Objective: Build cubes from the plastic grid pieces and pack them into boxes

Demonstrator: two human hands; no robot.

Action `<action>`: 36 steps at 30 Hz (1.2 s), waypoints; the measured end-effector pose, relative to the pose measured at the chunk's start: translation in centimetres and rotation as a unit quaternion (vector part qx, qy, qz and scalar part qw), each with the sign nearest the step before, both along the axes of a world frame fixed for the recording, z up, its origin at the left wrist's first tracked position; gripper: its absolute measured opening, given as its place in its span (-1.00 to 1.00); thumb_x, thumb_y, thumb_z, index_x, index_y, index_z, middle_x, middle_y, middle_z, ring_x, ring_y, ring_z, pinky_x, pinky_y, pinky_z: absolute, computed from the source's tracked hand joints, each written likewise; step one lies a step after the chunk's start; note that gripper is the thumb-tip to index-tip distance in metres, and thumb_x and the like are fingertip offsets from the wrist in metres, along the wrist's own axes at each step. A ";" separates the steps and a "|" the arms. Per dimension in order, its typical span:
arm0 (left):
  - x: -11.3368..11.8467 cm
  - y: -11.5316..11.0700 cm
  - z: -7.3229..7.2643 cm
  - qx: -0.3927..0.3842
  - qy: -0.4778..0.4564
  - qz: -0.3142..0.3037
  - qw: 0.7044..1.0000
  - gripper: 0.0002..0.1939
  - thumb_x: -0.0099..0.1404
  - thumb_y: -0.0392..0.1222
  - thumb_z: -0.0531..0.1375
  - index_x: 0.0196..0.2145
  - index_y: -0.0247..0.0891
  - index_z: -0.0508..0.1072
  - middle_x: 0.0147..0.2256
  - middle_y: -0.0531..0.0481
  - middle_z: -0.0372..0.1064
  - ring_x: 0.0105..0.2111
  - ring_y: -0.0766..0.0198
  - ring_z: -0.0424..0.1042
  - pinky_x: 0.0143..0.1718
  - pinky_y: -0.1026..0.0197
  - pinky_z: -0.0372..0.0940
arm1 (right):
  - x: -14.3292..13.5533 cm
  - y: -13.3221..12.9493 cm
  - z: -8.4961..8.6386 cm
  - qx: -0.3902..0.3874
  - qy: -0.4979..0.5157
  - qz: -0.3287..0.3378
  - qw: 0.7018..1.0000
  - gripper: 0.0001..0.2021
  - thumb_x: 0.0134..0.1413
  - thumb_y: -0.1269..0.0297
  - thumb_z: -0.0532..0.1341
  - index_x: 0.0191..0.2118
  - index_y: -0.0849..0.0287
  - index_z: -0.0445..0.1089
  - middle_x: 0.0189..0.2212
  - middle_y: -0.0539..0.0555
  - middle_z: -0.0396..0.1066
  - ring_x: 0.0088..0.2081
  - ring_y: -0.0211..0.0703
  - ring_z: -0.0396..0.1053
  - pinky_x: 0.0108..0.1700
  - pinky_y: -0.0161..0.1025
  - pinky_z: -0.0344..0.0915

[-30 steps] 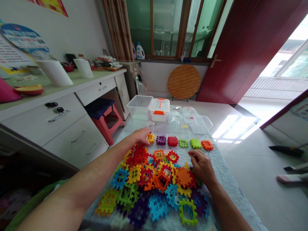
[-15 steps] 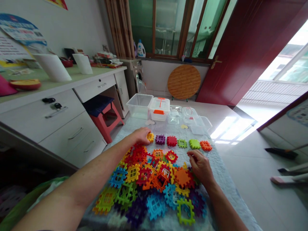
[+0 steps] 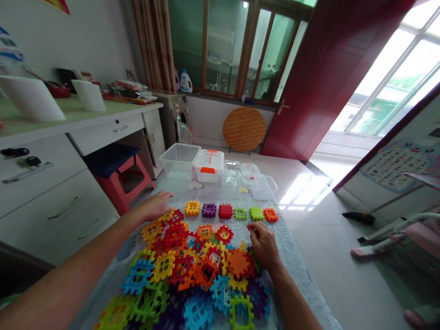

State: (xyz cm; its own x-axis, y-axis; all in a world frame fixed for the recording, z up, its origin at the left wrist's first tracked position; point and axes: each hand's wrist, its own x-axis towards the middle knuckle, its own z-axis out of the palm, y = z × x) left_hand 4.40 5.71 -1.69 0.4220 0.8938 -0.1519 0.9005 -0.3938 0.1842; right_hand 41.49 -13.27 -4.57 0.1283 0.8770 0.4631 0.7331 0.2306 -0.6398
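My left hand (image 3: 156, 205) is open, fingers stretched out, just above the left edge of a heap of plastic building tiles (image 3: 165, 266). It lies beside a yellow tile (image 3: 167, 215) and a dark red one. Curled up at the heap's right side is my right hand (image 3: 264, 242), with nothing visible in its fingers; it is near an orange tile (image 3: 238, 262). Beyond the heap runs a row of tile pieces: a yellow one (image 3: 192, 208), a purple one (image 3: 209, 210), a red one (image 3: 225, 211), two green ones (image 3: 256, 213) and an orange one (image 3: 271, 215).
At the table's far end stand an open clear bin (image 3: 180, 160), a lidded box (image 3: 208, 165) with orange clips and smaller clear containers (image 3: 232, 173). A pale blue cloth (image 3: 292, 270) covers the table. A red stool (image 3: 117, 178) stands by the desk at left.
My left hand has let go of the yellow piece at the row's left end and moved back left. My right hand stays by the heap. The view has shifted right.
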 end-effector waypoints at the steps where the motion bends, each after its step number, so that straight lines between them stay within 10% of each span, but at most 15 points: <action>1: -0.7 0.0 -0.2 -0.009 -0.005 0.001 1.000 -0.40 0.17 0.02 0.06 0.09 -0.39 0.33 0.09 -0.35 0.31 0.09 -0.03 0.34 0.12 0.07 0.20 | 0.0 0.0 0.0 0.001 0.000 -0.001 1.000 -0.82 0.13 0.39 0.09 -0.33 0.12 0.45 -0.40 0.07 0.46 -0.33 -0.11 0.42 -0.26 -0.22 0.32; 15: 0.3 -1.7 0.3 -0.071 -0.082 -0.018 0.994 -0.65 -0.05 -0.08 0.16 -0.27 -0.24 0.45 -0.42 0.01 0.36 -0.34 0.16 0.38 -0.31 0.21 0.25 | 0.1 0.2 -0.1 -0.004 0.006 0.010 1.000 -0.82 0.13 0.38 0.08 -0.32 0.14 0.45 -0.40 0.07 0.45 -0.33 -0.12 0.42 -0.25 -0.23 0.32; 30: -0.2 -0.8 1.4 -0.121 -0.234 0.015 0.965 -0.66 0.02 0.03 0.13 -0.31 -0.25 0.39 -0.46 0.05 0.36 -0.43 0.22 0.36 -0.41 0.23 0.25 | 0.0 0.1 0.2 -0.012 0.007 0.017 1.000 -0.83 0.14 0.35 0.09 -0.32 0.13 0.44 -0.40 0.07 0.44 -0.34 -0.11 0.41 -0.25 -0.22 0.31; 36: 1.0 -1.5 2.2 0.059 -0.126 0.010 0.990 -0.82 0.17 -0.17 0.07 -0.31 -0.22 0.42 -0.37 -0.02 0.44 -0.33 0.18 0.40 -0.28 0.21 0.26 | 0.2 0.0 0.1 -0.016 0.009 0.017 1.000 -0.82 0.14 0.35 0.09 -0.31 0.15 0.45 -0.39 0.07 0.44 -0.33 -0.12 0.41 -0.25 -0.22 0.30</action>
State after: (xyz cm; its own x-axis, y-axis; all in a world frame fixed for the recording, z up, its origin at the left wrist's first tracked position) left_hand 5.37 4.18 0.46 0.4154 0.9076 0.0617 0.8398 -0.4087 0.3575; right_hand 41.65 -13.26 -4.51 0.1052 0.8952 0.4330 0.7136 0.2353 -0.6598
